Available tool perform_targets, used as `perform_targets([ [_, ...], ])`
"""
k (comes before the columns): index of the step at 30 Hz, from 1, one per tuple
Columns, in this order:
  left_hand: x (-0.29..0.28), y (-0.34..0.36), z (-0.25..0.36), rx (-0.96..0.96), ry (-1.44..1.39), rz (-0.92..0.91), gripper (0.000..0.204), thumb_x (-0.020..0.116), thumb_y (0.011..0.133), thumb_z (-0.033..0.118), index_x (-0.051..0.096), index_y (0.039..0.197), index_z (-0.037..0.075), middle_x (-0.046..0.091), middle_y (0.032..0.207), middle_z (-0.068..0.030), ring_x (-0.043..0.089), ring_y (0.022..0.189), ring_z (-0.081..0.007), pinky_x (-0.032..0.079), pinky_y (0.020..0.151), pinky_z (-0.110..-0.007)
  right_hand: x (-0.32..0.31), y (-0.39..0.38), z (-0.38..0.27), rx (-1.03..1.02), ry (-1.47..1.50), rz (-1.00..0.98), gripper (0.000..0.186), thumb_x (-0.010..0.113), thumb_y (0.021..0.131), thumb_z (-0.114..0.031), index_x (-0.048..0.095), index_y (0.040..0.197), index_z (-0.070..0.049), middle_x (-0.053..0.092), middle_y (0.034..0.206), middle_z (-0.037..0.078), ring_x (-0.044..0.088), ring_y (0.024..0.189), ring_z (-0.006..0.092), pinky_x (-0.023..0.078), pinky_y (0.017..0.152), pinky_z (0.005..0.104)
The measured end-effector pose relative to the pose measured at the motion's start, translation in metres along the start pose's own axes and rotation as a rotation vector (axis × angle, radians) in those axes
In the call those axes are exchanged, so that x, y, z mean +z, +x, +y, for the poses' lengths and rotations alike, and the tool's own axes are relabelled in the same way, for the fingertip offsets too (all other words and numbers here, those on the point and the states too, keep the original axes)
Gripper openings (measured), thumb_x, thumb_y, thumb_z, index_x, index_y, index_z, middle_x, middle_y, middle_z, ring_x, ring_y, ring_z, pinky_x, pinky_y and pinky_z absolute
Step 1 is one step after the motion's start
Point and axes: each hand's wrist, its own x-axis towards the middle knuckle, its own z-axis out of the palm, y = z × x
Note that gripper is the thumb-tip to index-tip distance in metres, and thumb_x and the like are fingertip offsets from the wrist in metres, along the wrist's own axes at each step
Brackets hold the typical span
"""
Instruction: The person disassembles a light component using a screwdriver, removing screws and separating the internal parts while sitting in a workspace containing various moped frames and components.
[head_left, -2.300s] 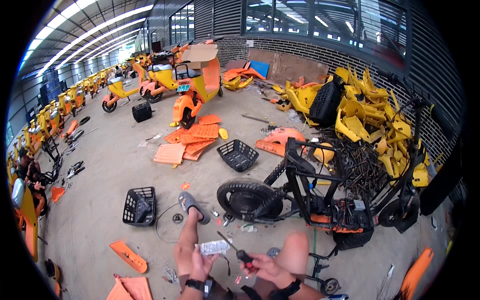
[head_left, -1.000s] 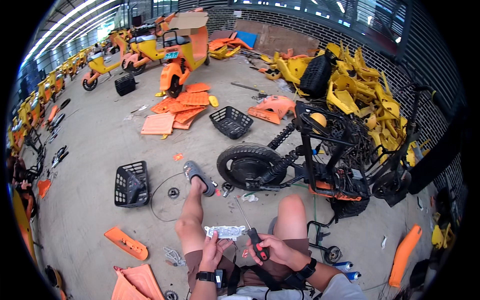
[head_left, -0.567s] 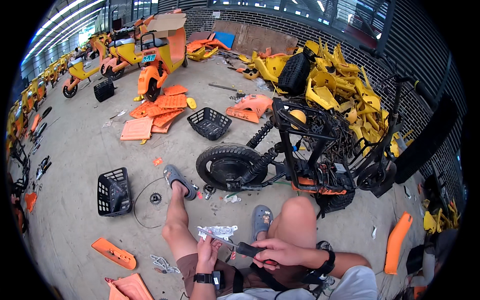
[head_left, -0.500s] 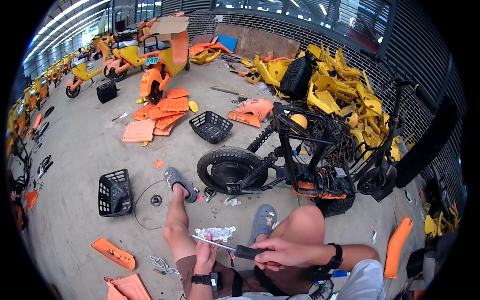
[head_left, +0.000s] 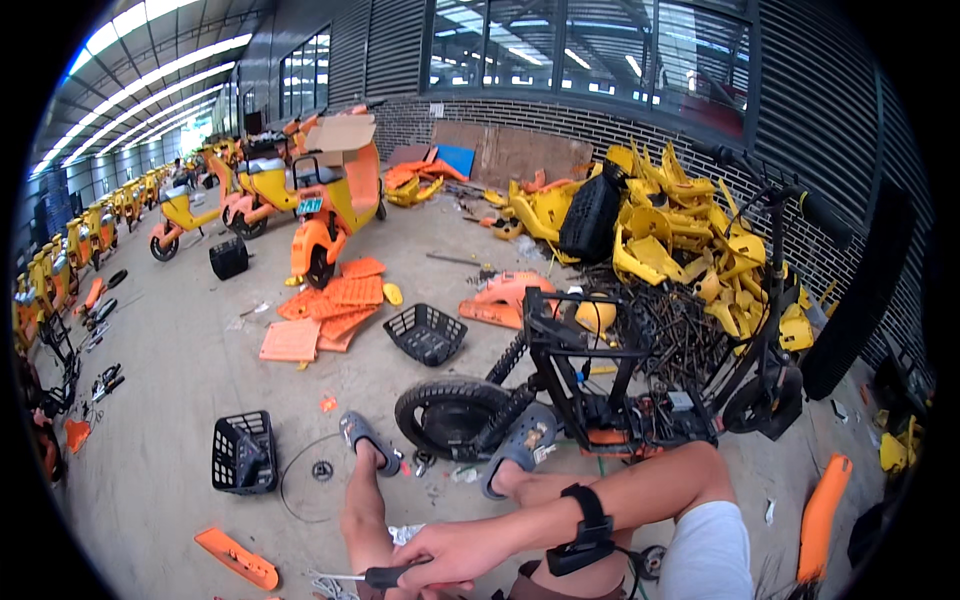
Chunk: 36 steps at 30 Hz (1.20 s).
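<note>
1. Far left of the hand, near the lower edge, a flat orange plastic panel (head_left: 237,558) lies on the concrete floor (head_left: 180,340); above it stands a black wire basket (head_left: 244,452).
2. The right hand (head_left: 455,553) is closed around the black handle of a thin-shafted metal screwdriver (head_left: 365,576) — the shaft points left from the fist. The left hand cannot be seen.
3. Up and right of the hand, a stripped black scooter frame with a rear tyre (head_left: 560,405) lies close — a grey clog (head_left: 520,448) rests against it.
</note>
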Motion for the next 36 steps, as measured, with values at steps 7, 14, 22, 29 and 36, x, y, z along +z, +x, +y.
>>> perform_targets([
  [7,0.009,-0.023,0.009,0.052,0.134,0.001,0.036,0.053,0.102,0.038,0.046,0.132,0.02,0.056,0.113,-0.0011,0.06,0.091,-0.0222,0.054,0.081,-0.042,-0.04,0.032,0.007,-0.024,0.169,0.037,0.031,0.056,0.097,-0.029,0.067,0.085,-0.003,0.057,0.067,-0.001,0.05,0.048,0.0079,0.04,0.044,0.0254],
  [14,0.082,-0.038,0.069,0.062,0.021,0.095,0.023,0.052,0.103,0.037,0.056,0.112,0.016,0.064,0.097,0.001,0.061,0.093,-0.0153,0.048,0.082,-0.034,-0.068,0.036,0.036,0.058,0.358,0.267,0.031,0.057,0.095,-0.034,0.065,0.079,-0.009,0.05,0.062,-0.005,0.046,0.049,0.0076,0.035,0.047,0.0245],
  [22,0.136,0.069,0.154,0.101,0.32,-0.221,0.023,0.06,0.099,0.017,0.055,0.11,-0.003,0.068,0.09,-0.0105,0.069,0.077,-0.0207,0.058,0.066,-0.036,-0.084,-0.002,-0.009,-0.16,0.49,0.469,0.024,0.056,0.099,-0.026,0.065,0.102,-0.004,0.057,0.077,0.001,0.046,0.053,0.0084,0.039,0.047,0.0244],
  [29,0.156,0.134,0.162,0.438,0.309,-0.082,0.028,0.067,0.094,0.011,0.052,0.115,0.004,0.066,0.102,-0.009,0.068,0.082,-0.0183,0.06,0.068,-0.032,-0.125,-0.001,-0.004,-0.007,0.706,0.586,0.038,0.053,0.097,-0.014,0.049,0.132,0.0,0.069,0.102,0.02,0.05,0.05,0.0134,0.039,0.047,0.0254],
  [36,0.151,0.125,0.178,0.541,0.097,-0.081,0.038,0.059,0.096,0.001,0.041,0.129,0.004,0.06,0.122,-0.0127,0.065,0.106,-0.0257,0.06,0.087,-0.041,-0.158,0.028,-0.017,-0.178,0.589,0.82,0.039,0.06,0.094,-0.01,0.054,0.13,0.001,0.059,0.09,0.007,0.048,0.061,0.0099,0.041,0.054,0.024],
])
